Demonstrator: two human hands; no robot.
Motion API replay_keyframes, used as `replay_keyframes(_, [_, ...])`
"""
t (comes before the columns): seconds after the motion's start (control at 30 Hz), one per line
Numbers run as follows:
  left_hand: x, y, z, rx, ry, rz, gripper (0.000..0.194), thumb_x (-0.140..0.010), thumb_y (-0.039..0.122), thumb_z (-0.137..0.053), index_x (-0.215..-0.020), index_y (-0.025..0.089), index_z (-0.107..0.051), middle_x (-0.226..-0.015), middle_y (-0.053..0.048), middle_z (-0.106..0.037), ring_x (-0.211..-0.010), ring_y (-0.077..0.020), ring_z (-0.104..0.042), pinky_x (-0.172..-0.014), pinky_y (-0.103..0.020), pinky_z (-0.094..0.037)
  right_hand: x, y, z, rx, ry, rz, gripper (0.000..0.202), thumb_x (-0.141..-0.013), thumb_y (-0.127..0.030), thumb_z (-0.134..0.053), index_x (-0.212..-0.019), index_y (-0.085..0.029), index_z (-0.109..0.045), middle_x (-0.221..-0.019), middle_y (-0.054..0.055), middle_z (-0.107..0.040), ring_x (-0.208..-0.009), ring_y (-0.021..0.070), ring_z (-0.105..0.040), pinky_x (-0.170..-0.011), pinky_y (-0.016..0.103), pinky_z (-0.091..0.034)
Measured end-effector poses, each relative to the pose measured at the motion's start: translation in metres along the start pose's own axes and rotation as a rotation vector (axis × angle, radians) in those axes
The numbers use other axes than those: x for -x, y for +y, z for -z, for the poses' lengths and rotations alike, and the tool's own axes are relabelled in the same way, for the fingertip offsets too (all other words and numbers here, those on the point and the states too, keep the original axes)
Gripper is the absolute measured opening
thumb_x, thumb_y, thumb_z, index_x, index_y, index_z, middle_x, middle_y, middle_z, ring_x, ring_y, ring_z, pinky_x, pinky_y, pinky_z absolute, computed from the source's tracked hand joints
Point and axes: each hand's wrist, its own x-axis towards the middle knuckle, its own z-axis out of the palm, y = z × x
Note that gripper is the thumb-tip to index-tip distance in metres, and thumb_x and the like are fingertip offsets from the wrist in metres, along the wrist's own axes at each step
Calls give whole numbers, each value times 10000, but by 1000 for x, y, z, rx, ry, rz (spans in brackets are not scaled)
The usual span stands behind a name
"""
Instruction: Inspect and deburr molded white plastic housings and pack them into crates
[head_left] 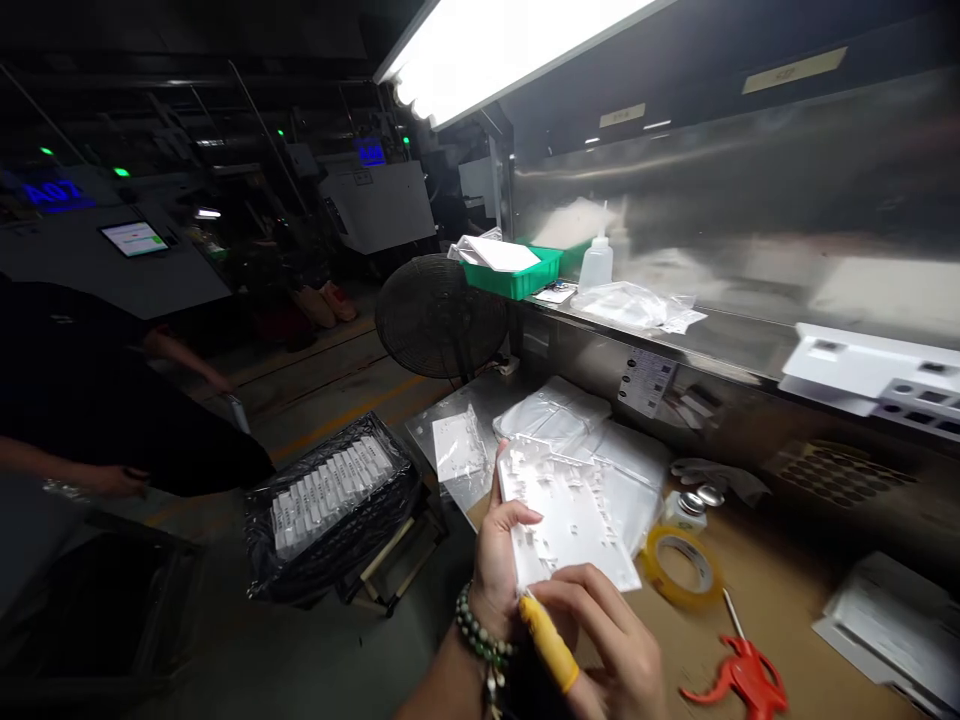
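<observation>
My left hand [501,550] grips a white moulded plastic panel [574,520] by its left side, thumb on the upper face. Small ribs and clips stand up along the panel's edges. At the panel's near corner, my right hand [600,625] is closed with its fingertips on the edge. A yellow finger cot [550,640] covers the right thumb. Beyond the panel, clear plastic bags [551,415] lie on the bench, with another white panel [456,447] to their left. A bead bracelet [480,630] circles my left wrist.
Yellow tape [684,567] and a red air gun [742,680] lie on the right. A shelf [720,360] above the bench holds a green bin [514,275] and a squeeze bottle [597,265]. Left stand a black-lined crate [330,500], a fan [442,315] and another person [112,390].
</observation>
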Motion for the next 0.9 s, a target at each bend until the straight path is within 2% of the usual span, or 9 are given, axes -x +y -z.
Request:
replay_keyframes(0.1, [-4,7,3,32,-12,31,889,-644,77,-553,-1516,223,-464,-1417,-75,-646,-1293,-356,-598,-1149,-517,-397,4,12,6,19,8,9,185,-870,-174,-642,-1030,-242,-707,-885,47,-690,-724,167,-691,-622,218,-559])
replay_keyframes(0.17, [-5,18,8,54,-4,121,872,-631,112,-548,-1500,141,-477,-1367,-126,-676,-1267,-384,-614,-1135,-548,-409,10,28,23,62,66,-32,176,-857,-197,-663,-1004,-260,-733,-882,37,-699,-691,161,-678,-591,216,-544])
replay_keyframes(0.27, [-5,40,22,51,7,231,850,-641,153,-536,-1487,103,-479,-1294,-152,-715,-1224,-390,-644,-1111,-575,-434,26,51,63,186,288,-215,147,-854,-288,-676,-971,-269,-762,-948,55,-713,-751,199,-670,-600,261,-527])
replay_keyframes(0.37, [-3,59,36,-4,-61,226,852,-648,157,-529,-1499,156,-472,-1266,-119,-735,-1214,-369,-658,-1103,-577,-448,40,57,93,302,463,-337,144,-855,-328,-682,-956,-267,-764,-985,65,-707,-846,235,-668,-667,301,-521])
replay_keyframes(0.43, [-2,68,40,-49,-145,236,834,-671,167,-528,-1503,188,-474,-1272,-103,-736,-1230,-363,-649,-1108,-577,-446,44,53,96,296,429,-322,122,-882,-297,-673,-968,-272,-755,-979,55,-701,-852,220,-670,-692,296,-522])
replay_keyframes(0.53, [0,74,41,-83,-256,258,815,-699,191,-525,-1511,220,-471,-1312,-87,-718,-1286,-360,-610,-1130,-578,-421,43,48,80,279,255,-258,130,-917,-231,-646,-997,-271,-741,-958,44,-694,-824,191,-667,-685,281,-525])
replay_keyframes(0.63, [-2,73,46,-61,-332,283,799,-729,190,-507,-1525,243,-457,-1374,-71,-681,-1349,-353,-552,-1165,-577,-371,44,49,65,338,200,-232,127,-937,-202,-621,-981,-257,-727,-914,38,-685,-802,182,-657,-672,277,-520])
replay_keyframes(0.8, [-11,69,76,27,-547,248,796,-762,99,-430,-1539,270,-437,-1483,-32,-586,-1435,-337,-437,-1226,-584,-231,55,59,62,325,145,-205,144,-965,-198,-607,-1048,-254,-711,-947,47,-676,-827,175,-642,-684,268,-510])
replay_keyframes(0.9, [-11,69,90,35,-512,224,820,-765,58,-399,-1548,298,-415,-1495,-1,-570,-1465,-319,-383,-1238,-581,-183,58,72,71,364,115,-239,129,-957,-197,-620,-1006,-255,-723,-914,34,-680,-799,170,-641,-658,261,-486])
